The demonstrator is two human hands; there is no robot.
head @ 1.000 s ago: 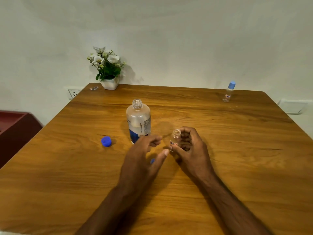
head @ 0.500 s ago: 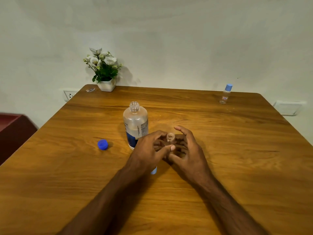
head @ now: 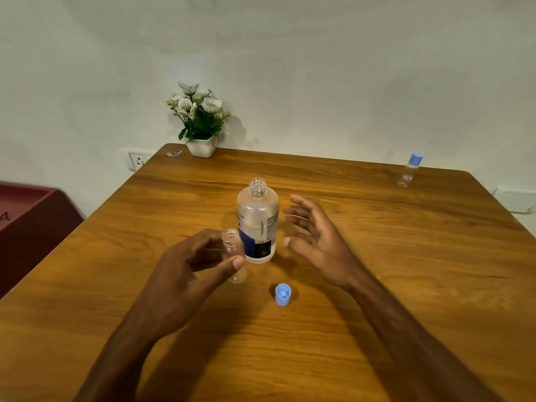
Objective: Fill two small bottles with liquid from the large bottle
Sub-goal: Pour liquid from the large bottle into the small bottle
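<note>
The large clear bottle [head: 257, 221] stands uncapped mid-table, partly filled, with a blue and black label. My left hand [head: 185, 274] holds a small clear open bottle [head: 233, 250] just left of it, thumb and fingers around its body. My right hand [head: 316, 239] hovers open right of the large bottle, fingers spread, a small gap from it. A light-blue small cap [head: 282, 294] lies on the wood in front of the large bottle. A second small bottle [head: 409, 171] with its blue cap on stands at the far right.
The wooden table [head: 406, 256] fills the view. A white pot of flowers [head: 200, 123] sits at its back left corner, a small scrap [head: 173, 153] beside it. A dark red piece of furniture [head: 29, 219] stands to the left, below table height.
The small bottle passed from my right hand to my left, which carried it left of the large bottle. My right hand let go and opened. The light-blue cap now lies uncovered.
</note>
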